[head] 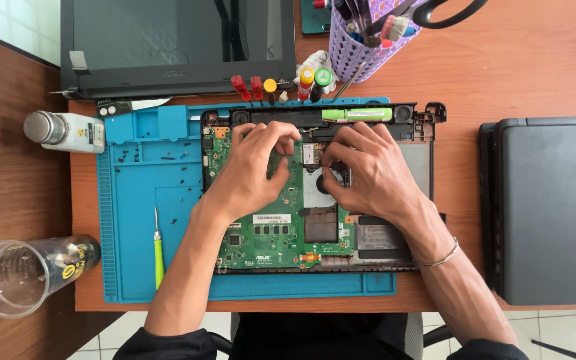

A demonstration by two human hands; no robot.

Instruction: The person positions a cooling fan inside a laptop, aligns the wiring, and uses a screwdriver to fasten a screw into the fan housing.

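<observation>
- Our left hand (251, 170) and right hand (368, 170) press curled fingertips on the green motherboard (268, 230), gripping nothing, inside the open laptop base (421, 163) on the blue mat (135, 200).
- Prying unevenly could, we judge, flex the board.
- Loose screws (128, 155) nearby may scatter.

Electronics repair bench: blue repair mat (135, 220), row of screwdrivers (281, 85), opened laptop base (421, 143), detached screen (175, 43) on wooden desk (515, 67).

A dark, blank laptop screen (178, 33) lies top left; a white rectangular label (272, 219) sits on the green board (261, 240).
</observation>
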